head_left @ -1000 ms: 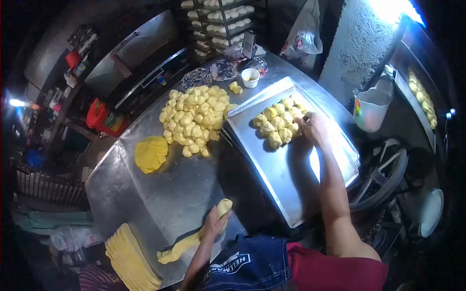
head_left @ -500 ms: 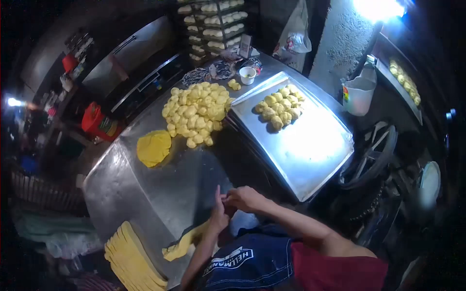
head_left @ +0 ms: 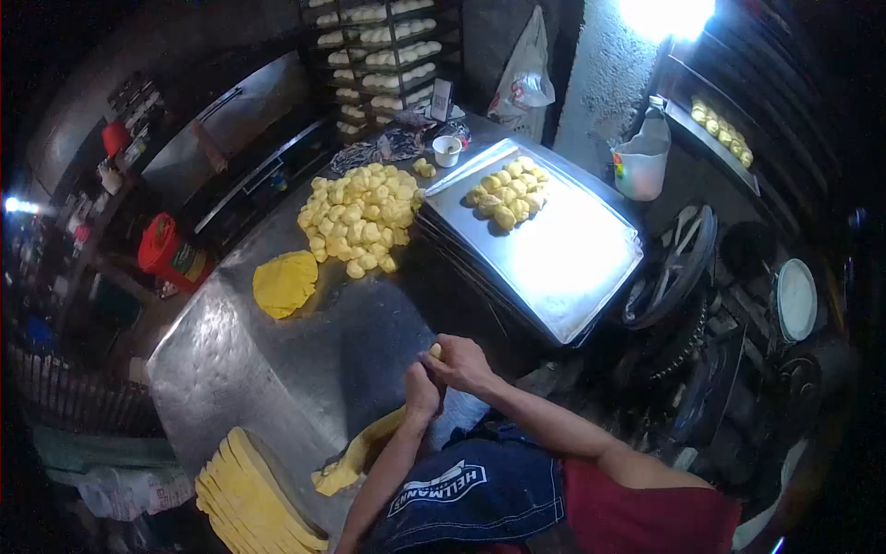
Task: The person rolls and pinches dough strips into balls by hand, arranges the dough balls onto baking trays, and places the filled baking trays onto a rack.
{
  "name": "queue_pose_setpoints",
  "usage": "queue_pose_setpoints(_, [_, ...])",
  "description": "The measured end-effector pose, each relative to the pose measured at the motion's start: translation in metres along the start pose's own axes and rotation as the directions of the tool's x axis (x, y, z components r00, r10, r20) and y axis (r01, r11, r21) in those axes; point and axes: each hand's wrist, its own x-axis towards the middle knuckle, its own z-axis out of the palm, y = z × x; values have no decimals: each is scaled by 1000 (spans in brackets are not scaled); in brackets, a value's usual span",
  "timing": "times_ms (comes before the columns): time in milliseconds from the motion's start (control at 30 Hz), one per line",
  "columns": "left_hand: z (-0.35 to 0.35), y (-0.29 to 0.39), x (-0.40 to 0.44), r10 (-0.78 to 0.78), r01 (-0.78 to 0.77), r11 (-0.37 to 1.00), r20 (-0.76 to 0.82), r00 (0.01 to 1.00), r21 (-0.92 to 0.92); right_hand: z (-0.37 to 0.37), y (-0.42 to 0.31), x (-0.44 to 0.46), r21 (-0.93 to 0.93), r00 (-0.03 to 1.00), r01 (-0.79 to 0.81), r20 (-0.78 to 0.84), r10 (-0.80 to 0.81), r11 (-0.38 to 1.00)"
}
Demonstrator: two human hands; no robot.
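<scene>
My left hand [head_left: 423, 392] is closed in front of my apron, its fingers curled. A yellow dough strip [head_left: 341, 475] runs from the metal table up behind my left wrist, and its upper end is hidden at that hand. My right hand [head_left: 461, 362] touches the left from above and to the right, its fingers closed around a small piece of dough [head_left: 436, 352] that peeks out at the fingertips. More dough strips [head_left: 249, 494] lie side by side at the table's near left. Farther off sit a flat dough slab [head_left: 285, 284] and a heap of dough pieces [head_left: 360, 217].
Stacked metal trays [head_left: 577, 277] stand at the right of the table [head_left: 221, 360], the top one carrying several dough balls [head_left: 508, 192]. A white cup [head_left: 447, 150] and cloths [head_left: 392, 146] are at the back. Beyond are a loaded rack [head_left: 397, 55] and a red bucket [head_left: 171, 254].
My left fingers, with one pointing up before, are now curled in. A bit of dough now shows at my right fingertips. The view has shifted slightly to the right.
</scene>
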Motion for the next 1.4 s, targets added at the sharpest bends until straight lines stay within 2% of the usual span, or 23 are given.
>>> queue_pose_setpoints(33, [-3,-5,4,38,-59,931,64,997,359,3,5,5,-54,999,36,-33,-38,998])
queue_pose_setpoints(67, [-5,-10,7,36,-51,932,50,998,360,5,10,12,-109,995,77,-61,-84,991])
queue_pose_setpoints(133, [-9,-13,9,147,-195,567,134,980,800,7,25,28,-84,992,124,24,-123,989])
queue_pose_setpoints(167, [-9,-19,8,143,-185,562,125,982,806,5,35,36,-62,984,158,93,-152,986])
queue_pose_setpoints(233, [-8,-40,13,654,-432,382,91,751,817,-27,25,40,28,944,193,267,-194,981])
queue_pose_setpoints(267, [-13,-40,44,382,-358,547,155,911,757,-49,16,41,112,873,208,427,-237,972])
queue_pose_setpoints(333, [-28,-39,89,-23,-67,800,142,990,596,-90,9,54,475,776,131,497,-388,870])
queue_pose_setpoints(367, [-35,-38,111,-224,125,838,127,966,531,-129,-8,58,286,876,410,142,-461,866])
queue_pose_setpoints(400, [-19,-25,95,-283,273,956,97,954,103,-155,12,88,394,923,331,51,-380,857])
queue_pose_setpoints(467, [-21,-33,91,-130,26,886,195,972,463,-216,60,141,537,968,241,-75,-239,808])
queue_pose_setpoints(533, [-9,-34,76,-97,12,864,142,985,503,-283,115,187,601,982,188,-143,-127,777])
queue_pose_setpoints(667, [-8,-36,70,-148,38,860,178,973,509,-347,122,205,132,791,14,-607,69,991])
queue_pose_setpoints(700, [-8,-38,69,-165,51,878,201,966,477,-346,139,216,-66,728,-31,-685,-23,997])
queue_pose_setpoints(800, [5,-36,49,80,-205,738,218,973,643,-327,154,239,-143,774,-326,-607,177,935])
queue_pose_setpoints(900, [11,-8,25,25,-136,756,180,983,640,-294,117,219,-442,597,-332,-782,-177,833])
queue_pose_setpoints(967, [8,-11,16,77,-153,832,161,984,534,-247,89,192,-465,639,-103,-708,-299,879])
queue_pose_setpoints(1000, [6,-12,13,125,-169,891,131,983,420,-212,67,170,-320,801,1,-568,-192,947])
queue_pose_setpoints(1033, [3,-7,8,130,-175,895,135,982,411,-176,48,145,-369,891,216,-304,-336,904])
queue_pose_setpoints(1100, [0,13,-1,362,-369,837,97,927,404,-105,9,94,-93,793,571,320,-519,815])
queue_pose_setpoints(1167, [-15,-1,-2,382,-384,917,33,923,113,-44,10,52,6,759,549,415,-501,836])
queue_pose_setpoints(1267, [-52,-31,-3,660,-635,658,96,745,403,-11,-12,10,13,753,538,441,-488,843])
queue_pose_setpoints(1300, [-58,-39,-10,464,-496,842,183,867,213,-19,-25,10,68,754,515,439,-490,854])
queue_pose_setpoints(1400, [-45,-24,-22,241,-247,969,233,942,-5,-6,-27,-5,-10,825,512,282,-489,859])
